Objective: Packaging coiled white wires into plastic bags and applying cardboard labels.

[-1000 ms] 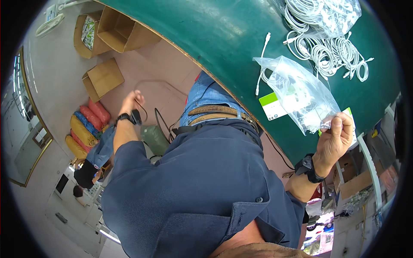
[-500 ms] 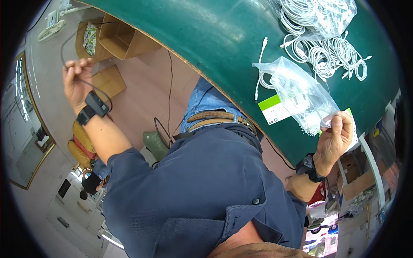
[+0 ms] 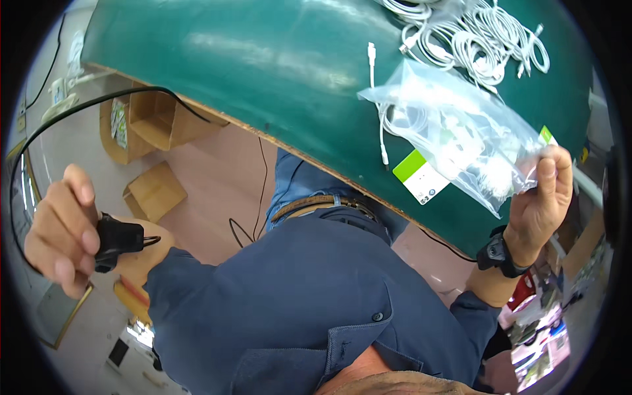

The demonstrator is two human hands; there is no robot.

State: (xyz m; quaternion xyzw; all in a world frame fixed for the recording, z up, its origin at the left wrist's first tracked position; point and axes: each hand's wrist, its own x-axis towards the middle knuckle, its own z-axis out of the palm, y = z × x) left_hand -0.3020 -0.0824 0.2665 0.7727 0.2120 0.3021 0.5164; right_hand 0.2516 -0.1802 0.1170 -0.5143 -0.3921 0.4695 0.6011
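My right hand [image 3: 543, 191] pinches the edge of a clear plastic bag [image 3: 421, 99] over the right side of the table. The bag is spread toward the left, its far end covering part of a white cable [image 3: 372, 62]. Beneath the bag shows a white and green card [image 3: 421, 176]; white items seen through the plastic are hard to make out. At the far left my left hand [image 3: 62, 230] is raised off the table, its fingers loosely bent and apart, with nothing seen in them. A black cord [image 3: 99, 99] arcs above it and passes behind it.
Several coiled white cables [image 3: 480, 46] lie at the back right of the green table [image 3: 263, 59]. Cardboard boxes [image 3: 155, 122] stand below the table's left edge. A second green-edged card [image 3: 548, 135] lies by my right hand. Thin cords trail on the floor.
My left hand has swung down and outward to the left, and the black cord now arcs widely around it. My right hand has shifted right, drawing the bag along.
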